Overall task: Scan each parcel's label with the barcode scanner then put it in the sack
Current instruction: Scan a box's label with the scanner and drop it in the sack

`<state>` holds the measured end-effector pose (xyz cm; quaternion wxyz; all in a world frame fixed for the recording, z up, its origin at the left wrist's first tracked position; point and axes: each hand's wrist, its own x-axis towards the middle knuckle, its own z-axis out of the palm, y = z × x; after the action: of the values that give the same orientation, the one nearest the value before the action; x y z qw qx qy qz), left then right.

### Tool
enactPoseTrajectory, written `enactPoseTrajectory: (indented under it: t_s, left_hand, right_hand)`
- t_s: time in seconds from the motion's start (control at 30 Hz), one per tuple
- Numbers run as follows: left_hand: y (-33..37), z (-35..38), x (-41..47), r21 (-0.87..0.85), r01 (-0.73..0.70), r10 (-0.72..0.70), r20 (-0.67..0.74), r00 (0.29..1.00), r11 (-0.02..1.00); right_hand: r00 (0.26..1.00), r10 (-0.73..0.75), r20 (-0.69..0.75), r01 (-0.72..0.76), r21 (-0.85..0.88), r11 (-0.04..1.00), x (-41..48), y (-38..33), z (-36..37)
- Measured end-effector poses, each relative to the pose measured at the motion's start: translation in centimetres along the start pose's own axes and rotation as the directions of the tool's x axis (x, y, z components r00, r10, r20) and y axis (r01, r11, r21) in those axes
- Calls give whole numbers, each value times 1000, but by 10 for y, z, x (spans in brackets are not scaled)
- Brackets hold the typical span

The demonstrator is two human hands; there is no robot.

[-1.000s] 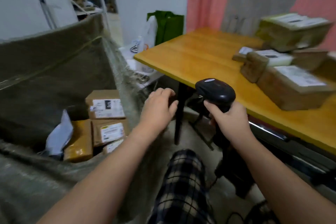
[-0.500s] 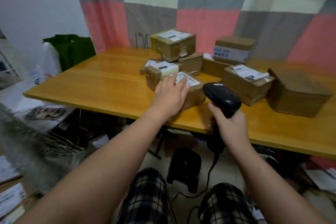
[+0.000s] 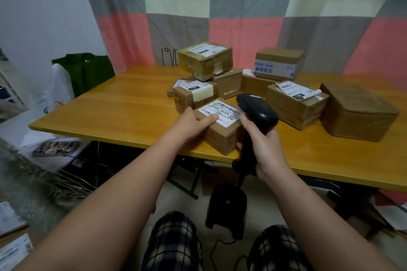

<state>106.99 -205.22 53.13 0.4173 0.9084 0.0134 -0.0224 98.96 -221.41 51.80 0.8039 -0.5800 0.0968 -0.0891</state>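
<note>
Parcel of brown cardboard point(image 3: 222, 136), white-labelled, at the front edge of our yellow wooden surface point(image 3: 121, 112), our left hand point(image 3: 193, 121) grips its corner, our right hand point(image 3: 264, 147) clasps the black barcode scanner point(image 3: 257, 110) just beside it

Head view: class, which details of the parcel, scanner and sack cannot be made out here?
Head view throughout:
1. The label on the parcel: print too small, partly under the left hand thumb.
2. The scanner window: faces away, hidden by its own head.
3. The sack: blurred, cut off by the left edge.
</note>
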Motion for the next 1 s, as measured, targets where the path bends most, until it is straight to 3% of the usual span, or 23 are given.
enactPoseTrajectory:
  t_s: [0.1, 0.23, 0.4, 0.47, 0.63, 1.0]
  left_hand:
    - [-13, 0, -16, -209, -67, 58, -50, 997, 976]
    - [-29, -1, -37, -507, -123, 94, -81, 992, 853]
    - [-38, -8, -52, -657, -152, 104, -112, 988, 739]
    - [-39, -17, -51, -653, -190, 124, -146, 982, 733]
    - [-49, -20, -54, -418, -275, 223, -170, 960, 866]
    - [-66, -9, -44, -503, -241, 141, -230, 963, 830]
  right_hand:
    - [999, -34, 19, 33, 34, 999, -4, 3, 0]
    - [993, -110, 49, 111, -5, 994, -8, 1, 4]
    - [982, -143, 124, 150, -46, 988, -12, 0, 1]
    - [979, -155, 133, 170, -114, 979, -13, 0, -2]
    - [960, -223, 168, 269, -348, 898, -19, -1, -4]
    - [945, -240, 224, 318, -444, 837, -42, 12, 6]
